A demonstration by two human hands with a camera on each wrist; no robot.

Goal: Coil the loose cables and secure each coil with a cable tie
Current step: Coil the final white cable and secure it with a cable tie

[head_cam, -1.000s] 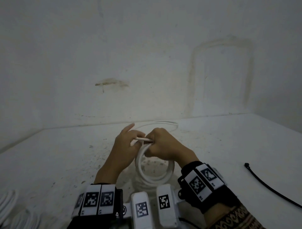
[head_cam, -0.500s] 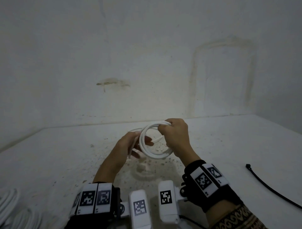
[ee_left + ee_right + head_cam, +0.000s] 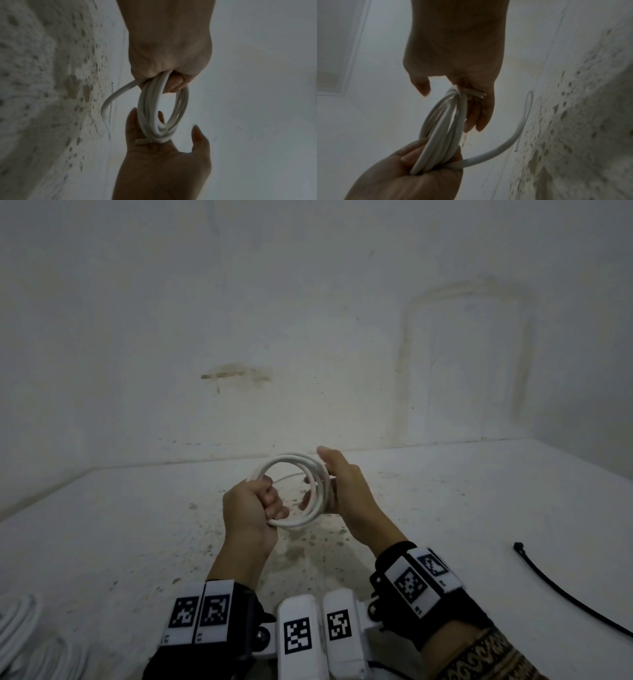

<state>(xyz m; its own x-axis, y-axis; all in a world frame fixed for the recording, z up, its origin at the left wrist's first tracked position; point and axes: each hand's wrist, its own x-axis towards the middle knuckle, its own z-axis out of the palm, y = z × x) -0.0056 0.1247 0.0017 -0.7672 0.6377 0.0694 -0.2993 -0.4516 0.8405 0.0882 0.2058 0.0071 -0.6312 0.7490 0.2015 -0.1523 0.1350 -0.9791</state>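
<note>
A white cable coil of several loops is held upright above the table. My left hand grips its near-left side in a fist. My right hand is against its right side with straight fingers and the thumb spread. A loose tail of the cable runs from the left fist down to the table. A black cable tie lies on the table at the right.
The white speckled table meets a stained wall close behind the hands. More white coiled cables lie at the near left edge.
The left hand has taken a full fist grip on the coil's left side. The right hand has let go of the top and opened flat against the coil's right side.
</note>
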